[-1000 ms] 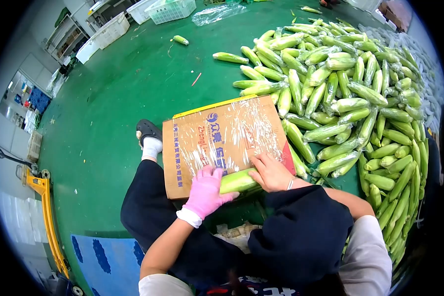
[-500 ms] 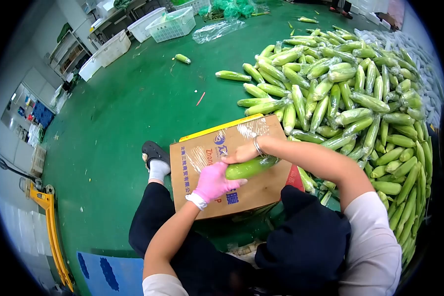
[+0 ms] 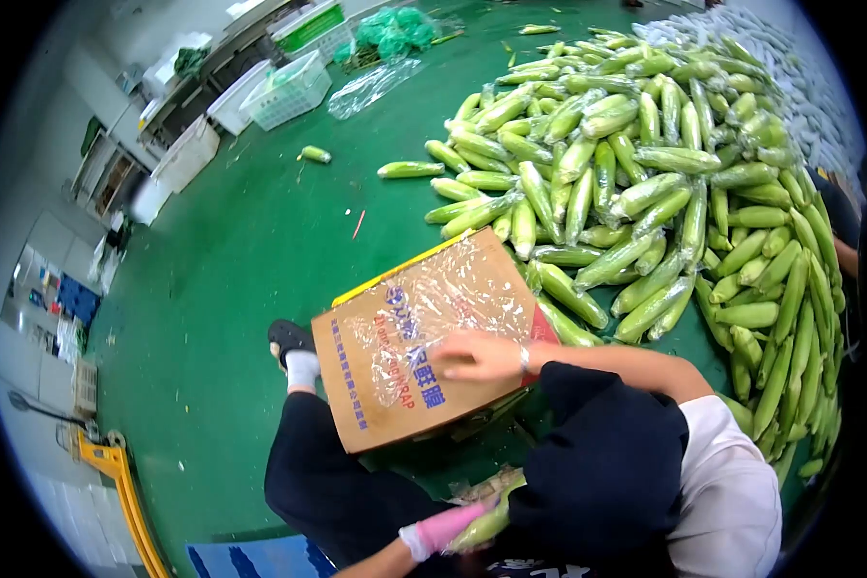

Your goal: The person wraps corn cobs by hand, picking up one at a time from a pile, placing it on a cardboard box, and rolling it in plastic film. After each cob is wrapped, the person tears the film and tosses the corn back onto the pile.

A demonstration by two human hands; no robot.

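Observation:
My left hand (image 3: 445, 527), in a pink glove, is low near my lap and grips a green wrapped corn cob (image 3: 486, 522). My right hand (image 3: 479, 355), bare with a bracelet at the wrist, lies on the cling film stretched over the brown cardboard wrap box (image 3: 395, 380) on my knees. That hand is blurred, so its grip on the film is unclear. A large heap of wrapped corn cobs (image 3: 645, 183) covers the green floor right of the box.
White and green plastic crates (image 3: 284, 91) and a clear plastic bag (image 3: 371, 85) stand at the far edge of the green floor. A lone cob (image 3: 314, 154) lies apart. A yellow pallet jack (image 3: 116, 482) is at lower left. Another person's arm (image 3: 846, 252) shows at right.
My left hand has carried the cob from the top of the box down toward my lap. My right hand has drawn back across the box's film. The view has tilted left.

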